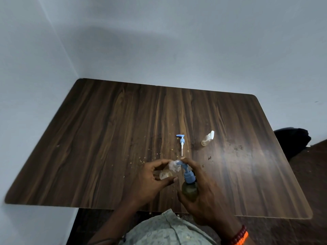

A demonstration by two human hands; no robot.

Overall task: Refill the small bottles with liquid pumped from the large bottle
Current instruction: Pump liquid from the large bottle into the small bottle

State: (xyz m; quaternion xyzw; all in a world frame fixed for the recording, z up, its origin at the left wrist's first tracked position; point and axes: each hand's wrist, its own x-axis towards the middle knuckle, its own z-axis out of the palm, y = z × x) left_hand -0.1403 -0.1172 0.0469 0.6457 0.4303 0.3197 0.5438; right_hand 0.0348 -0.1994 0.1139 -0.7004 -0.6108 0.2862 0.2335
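My right hand [203, 190] grips the large olive-green bottle [189, 190] near the table's front edge, a finger lying over its blue pump head [187, 171]. The pump's spout reaches left to the mouth of a small clear bottle [168, 172], which my left hand [150, 181] holds tilted between thumb and fingers. Some yellowish liquid shows in that small bottle. A loose blue pump with a white tube [181, 144] lies on the table beyond my hands. Another small clear bottle with a white cap [207, 138] lies on its side to the right of it.
The dark wood table [106, 138] stands in a corner of grey walls. Crumbs and small spots are scattered around the middle and right of the tabletop. A dark bag or cloth [293, 140] sits past the table's right edge.
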